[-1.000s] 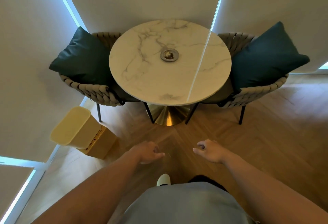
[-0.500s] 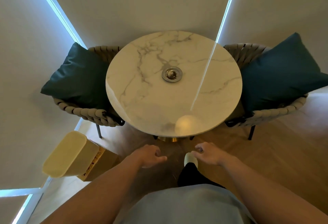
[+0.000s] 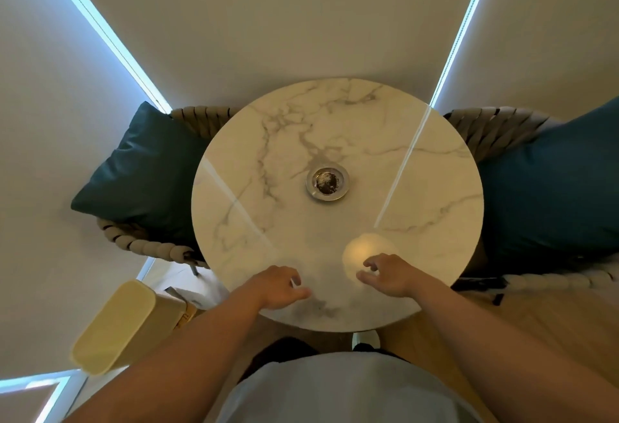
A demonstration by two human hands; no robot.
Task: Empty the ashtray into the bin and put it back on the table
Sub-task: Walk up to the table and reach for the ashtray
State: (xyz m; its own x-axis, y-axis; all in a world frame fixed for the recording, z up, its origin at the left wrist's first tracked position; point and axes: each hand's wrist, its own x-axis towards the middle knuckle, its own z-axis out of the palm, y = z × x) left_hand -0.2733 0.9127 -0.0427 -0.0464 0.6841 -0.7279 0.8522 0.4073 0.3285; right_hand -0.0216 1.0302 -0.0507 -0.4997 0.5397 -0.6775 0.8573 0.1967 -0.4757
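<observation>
A small round metal ashtray (image 3: 327, 183) with dark ash in it sits near the middle of a round white marble table (image 3: 435, 195). A pale yellow bin (image 3: 117, 325) with its lid down stands on the floor to the lower left, beside the table. My left hand (image 3: 278, 287) and my right hand (image 3: 388, 275) hover over the table's near edge, well short of the ashtray. Both hold nothing, with fingers loosely curled and apart.
Two woven chairs flank the table, each with a dark teal cushion (image 3: 147, 175) (image 3: 552, 191). A cardboard box (image 3: 181, 312) sits behind the bin. Blinds cover the windows behind. Wooden floor (image 3: 552, 322) lies to the right.
I have stepped closer to the table. Both hands moved from above the floor to above the table's near edge, and the ashtray now looks nearer.
</observation>
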